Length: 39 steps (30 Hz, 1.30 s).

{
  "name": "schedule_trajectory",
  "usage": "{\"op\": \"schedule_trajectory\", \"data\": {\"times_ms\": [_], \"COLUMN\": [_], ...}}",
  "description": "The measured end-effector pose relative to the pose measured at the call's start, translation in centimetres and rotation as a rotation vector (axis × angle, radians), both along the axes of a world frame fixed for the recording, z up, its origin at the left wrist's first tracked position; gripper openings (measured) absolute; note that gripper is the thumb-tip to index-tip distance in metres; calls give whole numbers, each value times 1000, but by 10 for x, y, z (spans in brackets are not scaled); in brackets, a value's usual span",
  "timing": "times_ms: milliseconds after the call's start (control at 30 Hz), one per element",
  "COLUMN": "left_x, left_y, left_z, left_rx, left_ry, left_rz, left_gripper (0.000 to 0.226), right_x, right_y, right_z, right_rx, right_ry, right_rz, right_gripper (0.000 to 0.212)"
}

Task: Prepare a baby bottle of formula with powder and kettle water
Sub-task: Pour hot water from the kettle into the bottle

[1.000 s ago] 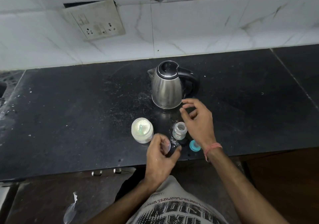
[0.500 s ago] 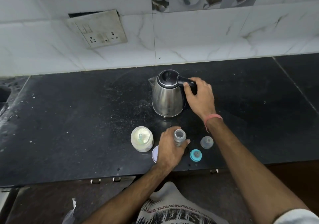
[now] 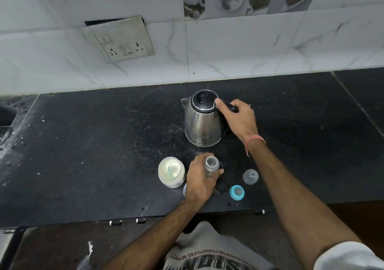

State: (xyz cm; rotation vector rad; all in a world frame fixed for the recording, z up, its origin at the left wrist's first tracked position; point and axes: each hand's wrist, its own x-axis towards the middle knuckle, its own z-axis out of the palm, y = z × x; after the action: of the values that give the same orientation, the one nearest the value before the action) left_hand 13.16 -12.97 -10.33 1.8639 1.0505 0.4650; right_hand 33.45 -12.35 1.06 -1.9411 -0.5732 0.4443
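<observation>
Both hands grip: the right hand (image 3: 239, 118) wraps the steel kettle (image 3: 202, 122) handle mid-surface, the left hand (image 3: 200, 179) holds the open baby bottle (image 3: 211, 165) upright near the front edge — powder jar (image 3: 171, 172) just left, teal ring (image 3: 236, 192) and clear cap (image 3: 250, 176) right. Dark surface (image 3: 83, 145) stretches bare leftward.

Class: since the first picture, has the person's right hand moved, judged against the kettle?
Yes. The right hand moved away from the bottle and back to the kettle, gripping its handle.
</observation>
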Motion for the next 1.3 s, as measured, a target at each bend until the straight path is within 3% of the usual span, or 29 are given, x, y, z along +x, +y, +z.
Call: {"op": "schedule_trajectory", "data": {"times_ms": [367,533,900,1300], "left_x": [-7,-8,12,12], "left_y": [7,7,19,31], "left_z": [1,7,35,49], "left_rx": [-47,-63,-10,9], "left_ry": [40,-65,-237,-268], "left_rz": [-32,44,70,75], "left_gripper": [49,49,54,57], "right_x": [-1,14,15,-14], "right_y": [-11,-46,-110,-110], "right_z": [26,61,116,120], "right_rx": [172,222,-52,-193], "right_ry": [-50,-137,-468,-626], "right_rz": [-261,-261,-209,-85], "right_gripper": [86,76,68,66]}}
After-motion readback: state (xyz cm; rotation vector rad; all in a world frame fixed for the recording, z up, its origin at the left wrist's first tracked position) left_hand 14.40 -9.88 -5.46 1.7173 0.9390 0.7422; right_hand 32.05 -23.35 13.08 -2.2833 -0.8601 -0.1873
